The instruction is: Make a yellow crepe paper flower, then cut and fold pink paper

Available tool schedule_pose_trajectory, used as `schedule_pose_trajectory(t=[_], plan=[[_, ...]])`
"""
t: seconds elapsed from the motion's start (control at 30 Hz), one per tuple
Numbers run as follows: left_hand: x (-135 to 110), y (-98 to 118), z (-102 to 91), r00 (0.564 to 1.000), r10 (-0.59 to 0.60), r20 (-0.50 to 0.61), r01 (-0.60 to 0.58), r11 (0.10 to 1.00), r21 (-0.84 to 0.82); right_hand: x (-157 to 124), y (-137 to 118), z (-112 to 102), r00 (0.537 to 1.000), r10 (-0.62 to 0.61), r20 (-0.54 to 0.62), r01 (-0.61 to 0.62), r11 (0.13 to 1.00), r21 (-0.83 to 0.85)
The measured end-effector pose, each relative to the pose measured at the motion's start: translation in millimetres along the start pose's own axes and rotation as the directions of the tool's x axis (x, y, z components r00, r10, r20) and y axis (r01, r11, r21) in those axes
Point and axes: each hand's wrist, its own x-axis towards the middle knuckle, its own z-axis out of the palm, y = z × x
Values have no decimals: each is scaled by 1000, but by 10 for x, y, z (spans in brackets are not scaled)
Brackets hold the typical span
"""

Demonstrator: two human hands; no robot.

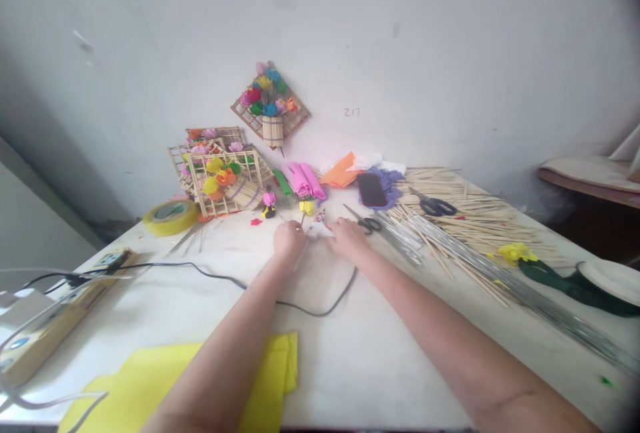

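"Once your eyes leave the wall (pixel 430 46), what lies below it?"

"A white table (pixel 200 319), with thin sticks (pixel 480 219) spread across its right side and a yellow sheet (pixel 145 373) at the front left. A power strip (pixel 50 336) runs along the left."

"Anything on the wall?"

"A flower frame (pixel 271 110), hung as a diamond left of centre."

"And the hands?"

"Left hand (pixel 290 239) and right hand (pixel 349 238) are near each other mid-table. The left fingers are bent inward, the right ones low and stretched forward; how far they part, or what they grip, I cannot tell."

"Smaller things?"

"A tape roll (pixel 167 226) at left, a phone (pixel 371 190) right of centre, then a white scrap (pixel 320 229) between the hands, by their fingertips."
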Motion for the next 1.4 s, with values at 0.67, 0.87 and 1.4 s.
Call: schedule_pose_trajectory(t=[0.67,0.87,1.4], plan=[[-113,68,-51,1000,23,-1,-22,959,284,-149,30,68,999,33,1,-33,999,-43],[-60,11,-25,1000,21,6,-22,962,273,-177,79,78,992,124,-20,-125,991,-43],[-8,18,-75,996,-44,-78,65,955,290,-204,-124,-119,961,-173,-216,208,966,151]])
